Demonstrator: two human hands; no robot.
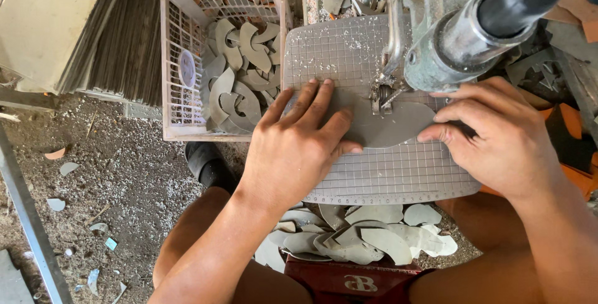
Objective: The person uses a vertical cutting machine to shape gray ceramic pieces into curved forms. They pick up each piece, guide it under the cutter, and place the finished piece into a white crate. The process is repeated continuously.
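Centre frame: left hand [299, 148] and right hand [498, 136] pressed flat on grey sole-shaped sheet [389, 126], under machine head [436, 30], over gridded plate [349, 55]. Upper left: crate [187, 5] of grey offcuts [240, 86].

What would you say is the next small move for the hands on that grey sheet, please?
Probably both hands, the left hand and right hand, should ease the grey sheet onward under the blade, since they press it flat on the gridded plate, and the blade meets its edge.
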